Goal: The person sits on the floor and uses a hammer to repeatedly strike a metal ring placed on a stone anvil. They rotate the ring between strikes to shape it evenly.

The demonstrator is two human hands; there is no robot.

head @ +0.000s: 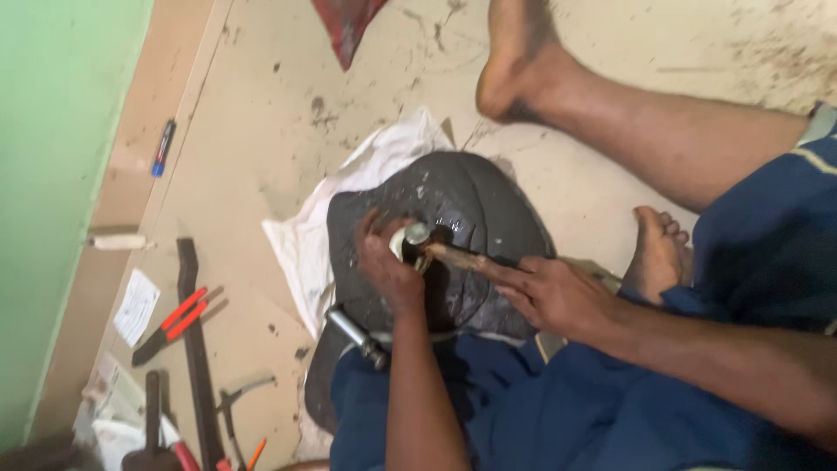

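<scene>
Seen from above on a stained concrete floor (pixel 261 113): a dark, greasy dome-shaped casing (pixel 453 209), propped against the lap on a white cloth (pixel 305 235). Left hand (pixel 388 266) pressed onto the casing's face, fingers curled around a small pale round fitting (pixel 410 235) near the centre. Right hand (pixel 554 296) closed on the handle of a grimy brown tool (pixel 458 255), index finger stretched along the shaft, tip laid against the fitting. Both hands close together, almost touching at the fitting. Short metal cylinder (pixel 356 336) jutting out just below the casing's lower edge, against blue work trousers (pixel 540 410). 2 bare feet near the casing, 1 foot (pixel 514 61) stretched out beyond it, the other foot (pixel 658 253) tucked in beside the right wrist. Scattered well apart on the floor to the left: red-handled pliers (pixel 170 324), a long black bar (pixel 196 349), a blue marker pen (pixel 162 148). Red cloth (pixel 349 26) at the top edge.
</scene>
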